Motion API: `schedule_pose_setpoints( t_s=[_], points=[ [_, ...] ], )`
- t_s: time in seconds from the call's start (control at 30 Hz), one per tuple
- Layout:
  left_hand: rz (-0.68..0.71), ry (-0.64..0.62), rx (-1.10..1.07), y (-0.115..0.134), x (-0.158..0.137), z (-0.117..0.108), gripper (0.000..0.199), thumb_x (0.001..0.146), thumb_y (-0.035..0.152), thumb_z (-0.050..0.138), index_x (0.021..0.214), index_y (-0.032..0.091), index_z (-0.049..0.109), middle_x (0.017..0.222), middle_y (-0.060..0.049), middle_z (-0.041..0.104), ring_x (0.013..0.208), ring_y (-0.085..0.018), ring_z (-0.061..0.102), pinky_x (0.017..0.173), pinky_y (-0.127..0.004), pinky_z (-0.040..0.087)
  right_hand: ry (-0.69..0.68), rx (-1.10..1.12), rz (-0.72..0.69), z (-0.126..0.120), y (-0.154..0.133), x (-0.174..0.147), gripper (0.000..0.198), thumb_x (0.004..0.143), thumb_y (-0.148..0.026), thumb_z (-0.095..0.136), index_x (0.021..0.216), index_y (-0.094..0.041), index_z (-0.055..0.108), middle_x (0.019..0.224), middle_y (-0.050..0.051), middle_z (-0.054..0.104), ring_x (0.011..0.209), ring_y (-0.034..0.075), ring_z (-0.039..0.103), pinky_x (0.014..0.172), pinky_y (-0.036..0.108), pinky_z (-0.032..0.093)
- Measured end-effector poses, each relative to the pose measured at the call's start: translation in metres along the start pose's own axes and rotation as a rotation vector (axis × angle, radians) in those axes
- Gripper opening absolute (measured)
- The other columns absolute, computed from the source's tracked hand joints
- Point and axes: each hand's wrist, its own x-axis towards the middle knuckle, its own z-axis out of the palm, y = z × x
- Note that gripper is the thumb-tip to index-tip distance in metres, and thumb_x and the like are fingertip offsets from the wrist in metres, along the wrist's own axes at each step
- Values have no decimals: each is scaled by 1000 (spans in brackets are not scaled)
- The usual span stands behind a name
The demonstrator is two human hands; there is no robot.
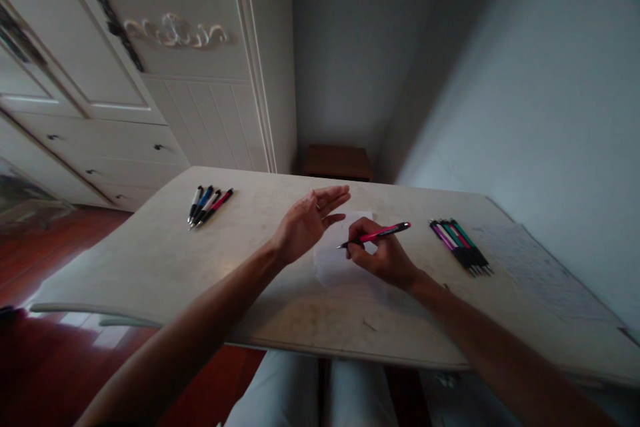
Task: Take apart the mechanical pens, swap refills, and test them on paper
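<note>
Between the fingers of my right hand (pixel 383 255) is a red and black pen (pixel 383 232), its tip pointing left over a sheet of white paper (pixel 345 280). My left hand (pixel 313 217) is raised just left of the pen, fingers stretched out and holding nothing. It covers part of the paper's upper left side. To the left lies a fanned group of several pens (pixel 207 205), with white, blue and red barrels. On the right, several more pens (pixel 463 247) lie side by side, in purple, white, green and red with black grips.
The pale table (pixel 150 267) has a stained top and a rounded front edge. A large sheet with faint markings (pixel 540 267) lies at its right, along the wall. Behind stand a white cabinet (pixel 200 107) and a low brown wooden piece (pixel 337 161).
</note>
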Motion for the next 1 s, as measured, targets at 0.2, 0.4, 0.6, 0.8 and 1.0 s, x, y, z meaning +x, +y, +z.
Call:
schedule_pose_setpoints(
  t_s=[0.2, 0.4, 0.6, 0.8, 1.0],
  points=[
    [-5, -8, 987, -1, 6, -51, 53, 85, 50, 63, 128, 20, 60, 145, -12, 50, 137, -31, 42, 113, -50, 32, 148, 193, 113, -18, 14, 11, 17, 81, -33, 63, 83, -20, 52, 67, 1, 65, 57, 14, 61, 54, 26, 50],
    [53, -413, 1531, -10, 6, -82, 53, 90, 43, 55, 135, 16, 54, 146, -14, 48, 140, -28, 38, 114, -47, 35, 309, 188, 140, -36, 27, 19, 28, 82, -44, 66, 77, -17, 59, 60, 1, 63, 53, 12, 56, 50, 24, 46],
    [143, -420, 1705, -13, 5, -82, 47, 94, 47, 48, 128, 15, 59, 140, -15, 54, 131, -27, 49, 111, -45, 40, 277, 150, 185, -33, 38, 20, 29, 81, -46, 66, 79, -17, 60, 64, 3, 66, 56, 13, 59, 53, 25, 48],
    [110, -393, 1745, -14, 5, -74, 50, 95, 49, 46, 127, 13, 58, 139, -17, 54, 130, -29, 49, 110, -45, 40, 252, -15, 218, -21, 49, 18, 25, 81, -42, 65, 86, -18, 65, 74, 4, 69, 64, 16, 62, 60, 28, 50],
    [84, -425, 1708, -11, 5, -75, 50, 96, 47, 45, 131, 13, 55, 142, -17, 51, 134, -29, 45, 112, -45, 38, 226, -61, 233, -10, 43, 13, 26, 83, -43, 62, 91, -18, 68, 81, 5, 70, 73, 20, 66, 70, 32, 51]
  ],
)
